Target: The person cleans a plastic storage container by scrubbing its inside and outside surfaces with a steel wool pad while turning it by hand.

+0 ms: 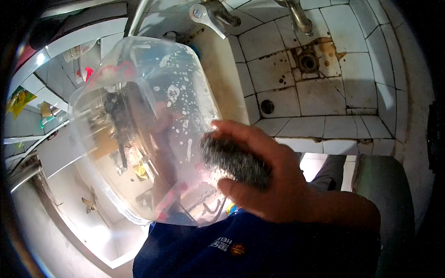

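A large clear plastic tub (185,99) is tilted in front of my body, with white suds spotting its side wall. My right hand (278,169) is closed around a dark grey scouring pad (234,160) and has it against the tub's wall near the lower right corner. Through the plastic, my left hand (162,121) shows only as a blurred skin-toned shape, with the forearm below it. It holds the tub up, though its separate fingers cannot be made out.
A stained white-tiled basin (320,99) with a drain hole lies at the upper right, under a metal tap (301,23). Another tap with a lever handle (201,16) stands left of it. Shelves at the left bear a yellow packet (19,103) and other small items.
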`<action>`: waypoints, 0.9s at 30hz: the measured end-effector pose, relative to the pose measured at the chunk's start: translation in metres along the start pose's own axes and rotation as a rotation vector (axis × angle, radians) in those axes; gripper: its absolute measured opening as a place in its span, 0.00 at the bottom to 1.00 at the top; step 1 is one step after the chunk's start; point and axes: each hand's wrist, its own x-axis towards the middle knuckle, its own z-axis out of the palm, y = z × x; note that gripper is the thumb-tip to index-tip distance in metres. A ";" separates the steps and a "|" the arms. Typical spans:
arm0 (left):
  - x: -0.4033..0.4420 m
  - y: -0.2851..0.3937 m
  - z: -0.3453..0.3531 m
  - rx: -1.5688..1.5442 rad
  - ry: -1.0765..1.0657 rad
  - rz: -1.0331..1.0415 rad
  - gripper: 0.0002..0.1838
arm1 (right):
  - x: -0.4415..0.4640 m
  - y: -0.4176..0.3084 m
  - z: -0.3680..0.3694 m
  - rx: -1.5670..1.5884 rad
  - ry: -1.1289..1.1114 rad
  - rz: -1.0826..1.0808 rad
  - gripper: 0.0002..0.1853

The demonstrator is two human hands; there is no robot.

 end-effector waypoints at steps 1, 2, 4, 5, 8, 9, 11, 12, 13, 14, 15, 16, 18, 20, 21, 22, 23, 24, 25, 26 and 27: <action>0.001 -0.001 0.000 0.002 0.000 0.002 0.22 | 0.003 0.002 -0.002 0.029 0.050 0.051 0.36; 0.003 -0.002 0.001 0.002 -0.001 0.003 0.22 | 0.009 0.005 -0.001 0.025 0.118 0.039 0.34; 0.006 -0.003 0.003 0.000 -0.001 0.001 0.22 | 0.017 0.000 -0.010 0.101 0.143 0.308 0.33; 0.006 -0.003 0.005 0.000 -0.002 0.003 0.22 | 0.023 0.000 -0.014 0.106 0.147 0.372 0.32; 0.010 -0.004 0.006 -0.005 -0.003 0.009 0.22 | 0.040 0.029 -0.012 0.114 0.327 0.233 0.27; 0.011 -0.006 0.007 -0.005 -0.005 0.010 0.22 | 0.044 0.026 -0.012 0.109 0.331 0.233 0.27; 0.014 -0.008 0.009 -0.006 -0.008 0.012 0.22 | 0.051 0.018 -0.012 0.050 0.264 0.347 0.29; 0.014 -0.008 0.009 -0.010 -0.007 0.011 0.22 | 0.051 0.015 -0.011 0.047 0.267 0.346 0.29; 0.013 -0.008 0.010 -0.006 -0.007 0.013 0.22 | 0.051 0.012 -0.009 0.074 0.205 0.264 0.30; 0.012 -0.008 0.011 -0.007 -0.007 0.011 0.22 | 0.049 0.009 -0.007 0.093 0.167 0.194 0.30; 0.012 -0.008 0.011 -0.005 -0.006 0.010 0.22 | 0.048 0.004 -0.001 0.099 0.143 0.094 0.30; 0.011 -0.008 0.011 -0.008 -0.006 0.009 0.22 | 0.048 0.000 0.005 0.084 0.133 0.001 0.30; 0.011 -0.009 0.012 -0.005 -0.004 0.008 0.22 | 0.051 -0.002 0.013 0.030 0.153 -0.121 0.29; 0.010 -0.009 0.013 -0.001 -0.003 0.010 0.22 | 0.059 -0.004 0.016 0.053 0.202 -0.192 0.29; 0.008 -0.010 0.014 0.000 -0.002 0.006 0.22 | 0.062 -0.002 0.014 0.084 0.219 -0.201 0.29; 0.007 -0.008 0.014 0.004 -0.003 0.006 0.21 | 0.065 -0.001 0.011 0.114 0.236 -0.210 0.28; 0.007 -0.008 0.015 0.006 -0.001 0.005 0.21 | 0.067 0.009 0.008 0.039 0.300 -0.111 0.28; 0.007 -0.007 0.014 0.015 -0.002 0.003 0.21 | 0.067 0.021 0.005 -0.037 0.364 -0.012 0.28; 0.007 -0.007 0.015 0.019 0.000 0.003 0.21 | 0.064 0.037 0.001 -0.006 0.377 0.069 0.28; 0.007 -0.006 0.016 0.025 -0.002 0.001 0.21 | 0.063 0.047 -0.001 0.022 0.390 0.148 0.28; 0.006 -0.006 0.017 0.027 -0.003 0.001 0.21 | 0.060 0.055 0.000 0.010 0.423 0.179 0.25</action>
